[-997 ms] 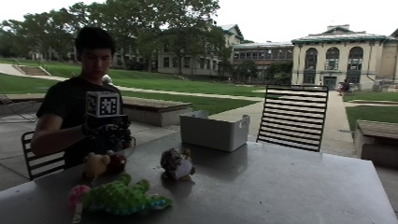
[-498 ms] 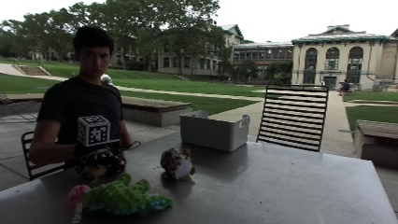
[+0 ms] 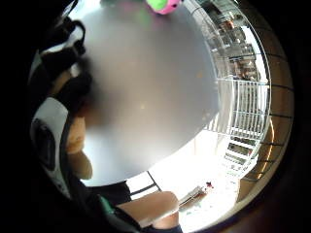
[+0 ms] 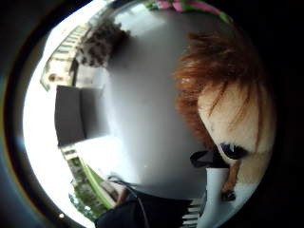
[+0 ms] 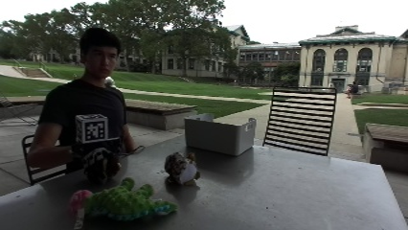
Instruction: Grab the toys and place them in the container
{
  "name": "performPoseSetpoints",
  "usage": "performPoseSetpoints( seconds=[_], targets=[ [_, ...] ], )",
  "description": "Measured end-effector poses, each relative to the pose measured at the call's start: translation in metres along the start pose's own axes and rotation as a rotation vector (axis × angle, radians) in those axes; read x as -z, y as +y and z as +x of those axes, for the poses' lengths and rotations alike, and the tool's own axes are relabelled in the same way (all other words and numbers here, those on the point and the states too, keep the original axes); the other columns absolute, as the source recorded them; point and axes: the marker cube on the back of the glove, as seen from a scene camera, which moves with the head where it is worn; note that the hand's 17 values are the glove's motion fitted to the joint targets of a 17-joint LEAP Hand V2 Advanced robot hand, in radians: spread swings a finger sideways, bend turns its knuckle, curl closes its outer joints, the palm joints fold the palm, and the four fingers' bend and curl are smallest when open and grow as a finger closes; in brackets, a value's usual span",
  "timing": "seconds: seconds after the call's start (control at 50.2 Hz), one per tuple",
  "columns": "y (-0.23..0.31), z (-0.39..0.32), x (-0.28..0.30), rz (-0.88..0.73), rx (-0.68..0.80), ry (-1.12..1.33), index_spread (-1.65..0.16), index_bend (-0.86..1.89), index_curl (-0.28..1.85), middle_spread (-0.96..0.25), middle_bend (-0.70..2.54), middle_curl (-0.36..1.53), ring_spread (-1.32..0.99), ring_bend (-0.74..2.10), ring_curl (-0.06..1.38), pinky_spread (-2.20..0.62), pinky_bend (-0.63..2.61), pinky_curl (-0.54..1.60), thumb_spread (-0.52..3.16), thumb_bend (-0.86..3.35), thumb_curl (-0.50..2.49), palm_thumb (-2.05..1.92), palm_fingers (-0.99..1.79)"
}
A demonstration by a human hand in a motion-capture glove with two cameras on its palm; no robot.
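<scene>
My gloved right hand [image 5: 101, 164] is down on the table's near left side, its fingers [image 3: 63, 63] curled over a plush doll with orange hair and a tan face [image 4: 232, 109]. In the outside view the glove hides almost all of that doll. A small brown and white owl-like toy [image 5: 182, 167] stands on the table to the right of the hand. A green crocheted toy with a pink end [image 5: 121, 203] lies nearer the front edge. The grey open container [image 5: 220, 134] stands at the far side of the table.
The dark grey table [image 5: 287, 191] stretches to the right. A black slatted chair [image 5: 300, 120] stands behind it, beside the container. The person sits on a chair at the table's left end.
My hand has come down from chest height onto the orange-haired doll, which now is covered by the glove. The owl toy, green toy and container have not moved.
</scene>
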Motion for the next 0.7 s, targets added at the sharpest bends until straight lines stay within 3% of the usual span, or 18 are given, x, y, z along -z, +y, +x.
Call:
performPoseSetpoints(
  seconds=[0.14,0.299,0.359,0.479,0.698],
  targets=[
    [-0.02,-0.004,0.029,0.07,0.0,-0.036,-0.09,0.87,0.69,-0.18,0.51,0.35,-0.35,1.06,0.34,-0.42,0.8,0.34,1.37,0.6,0.59,1.05,1.19],
    [-0.042,-0.052,0.117,0.191,0.06,-0.106,-0.19,0.07,0.58,-0.29,0.7,0.44,-0.37,1.25,0.42,-0.43,0.97,0.39,1.1,0.34,0.61,0.77,0.89],
    [-0.058,-0.075,0.155,0.244,0.145,-0.135,-0.23,-0.05,0.48,-0.32,0.73,0.46,-0.38,1.29,0.43,-0.43,1.03,0.41,1.07,0.31,0.63,0.75,0.83],
    [-0.072,-0.127,0.211,0.301,0.231,-0.152,-0.3,0.1,0.39,-0.36,0.73,0.47,-0.39,1.3,0.43,-0.43,1.05,0.4,1.0,0.28,0.67,0.73,0.86],
    [-0.07,-0.243,0.284,0.312,0.384,-0.202,-0.37,0.14,0.37,-0.41,0.69,0.49,-0.4,1.26,0.42,-0.44,1.03,0.38,0.92,0.24,0.74,0.73,0.9]
  ],
)
